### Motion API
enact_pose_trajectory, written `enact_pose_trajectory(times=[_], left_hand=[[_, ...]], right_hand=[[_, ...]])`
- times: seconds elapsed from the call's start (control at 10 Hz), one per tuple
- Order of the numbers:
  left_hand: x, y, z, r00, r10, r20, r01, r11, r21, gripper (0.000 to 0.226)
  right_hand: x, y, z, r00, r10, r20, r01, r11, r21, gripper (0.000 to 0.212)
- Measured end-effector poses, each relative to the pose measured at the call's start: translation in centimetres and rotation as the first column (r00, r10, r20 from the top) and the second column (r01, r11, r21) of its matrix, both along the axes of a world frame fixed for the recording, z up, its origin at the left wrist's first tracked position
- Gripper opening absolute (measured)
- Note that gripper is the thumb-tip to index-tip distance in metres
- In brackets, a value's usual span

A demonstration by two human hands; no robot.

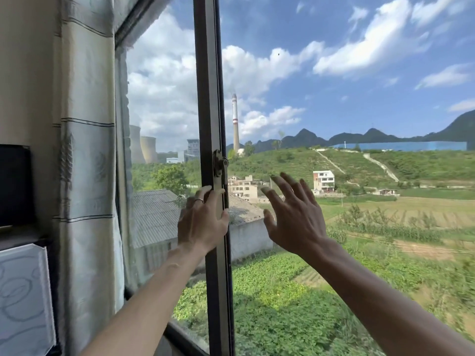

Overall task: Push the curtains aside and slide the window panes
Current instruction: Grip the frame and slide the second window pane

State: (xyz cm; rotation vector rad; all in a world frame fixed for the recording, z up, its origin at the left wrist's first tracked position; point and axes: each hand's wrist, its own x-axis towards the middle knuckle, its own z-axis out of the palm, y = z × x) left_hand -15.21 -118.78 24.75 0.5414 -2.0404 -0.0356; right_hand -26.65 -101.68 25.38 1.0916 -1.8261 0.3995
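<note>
The pale striped curtain (87, 163) hangs bunched at the window's left side, clear of most of the glass. A dark upright pane frame (208, 98) with a metal latch (219, 163) runs down the middle. My left hand (203, 224) holds this frame just below the latch, fingers laid across its front and thumb hooked round its right edge. My right hand (295, 219) is raised to the right of the frame with fingers spread, holding nothing. I cannot tell whether it touches the right pane (334, 73). The left pane (162, 98) looks hazier.
At the far left a dark flat object (14, 186) stands against the wall, above a frosted patterned panel (23, 299). The window's lower track (185, 337) slopes along the bottom. Outside lie fields, houses and a tall chimney.
</note>
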Motion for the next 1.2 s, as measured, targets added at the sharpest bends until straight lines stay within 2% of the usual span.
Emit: enact_pose_trajectory(times=[0.2, 0.3, 0.5, 0.7, 0.8, 0.9, 1.0, 1.1, 1.2], left_hand=[[-4.8, -5.9, 1.5, 0.972, -0.155, -0.175, 0.133, 0.982, -0.135, 0.076], [-6.9, -7.5, 2.4, 0.941, -0.277, -0.196, 0.255, 0.958, -0.131, 0.079], [-9.0, -8.9, 1.8, 0.86, -0.396, -0.322, 0.347, 0.916, -0.201, 0.063], [-8.0, -10.4, 2.2, 0.864, -0.408, -0.296, 0.334, 0.904, -0.268, 0.047], [-6.2, -11.7, 4.0, 0.901, -0.37, -0.224, 0.291, 0.902, -0.318, 0.042], [-4.8, -12.5, 7.2, 0.897, -0.395, -0.197, 0.33, 0.897, -0.294, 0.042], [-5.2, -12.1, 9.0, 0.891, -0.415, -0.185, 0.381, 0.904, -0.197, 0.035], [-6.1, -11.5, 9.8, 0.834, -0.483, -0.267, 0.462, 0.876, -0.141, 0.026], [-6.7, -11.0, 9.7, 0.765, -0.546, -0.342, 0.51, 0.837, -0.198, 0.028]], right_hand=[[-2.0, -3.4, 1.8, 0.976, -0.199, -0.091, 0.194, 0.979, -0.06, 0.071], [-3.2, -3.7, 1.2, 0.943, -0.28, -0.179, 0.271, 0.96, -0.073, 0.074], [-4.3, -4.8, 0.6, 0.898, -0.35, -0.267, 0.32, 0.936, -0.149, 0.072], [-4.6, -4.9, 0.5, 0.879, -0.379, -0.29, 0.34, 0.924, -0.176, 0.072], [-4.5, -5.0, 0.5, 0.88, -0.383, -0.28, 0.346, 0.922, -0.174, 0.072], [-4.3, -4.9, 0.5, 0.88, -0.392, -0.269, 0.358, 0.918, -0.167, 0.073], [-4.1, -4.8, 0.5, 0.88, -0.395, -0.264, 0.366, 0.918, -0.156, 0.072], [-4.1, -4.9, 0.6, 0.877, -0.4, -0.265, 0.37, 0.916, -0.156, 0.072], [-4.2, -4.8, 0.5, 0.878, -0.392, -0.274, 0.358, 0.919, -0.165, 0.073]])
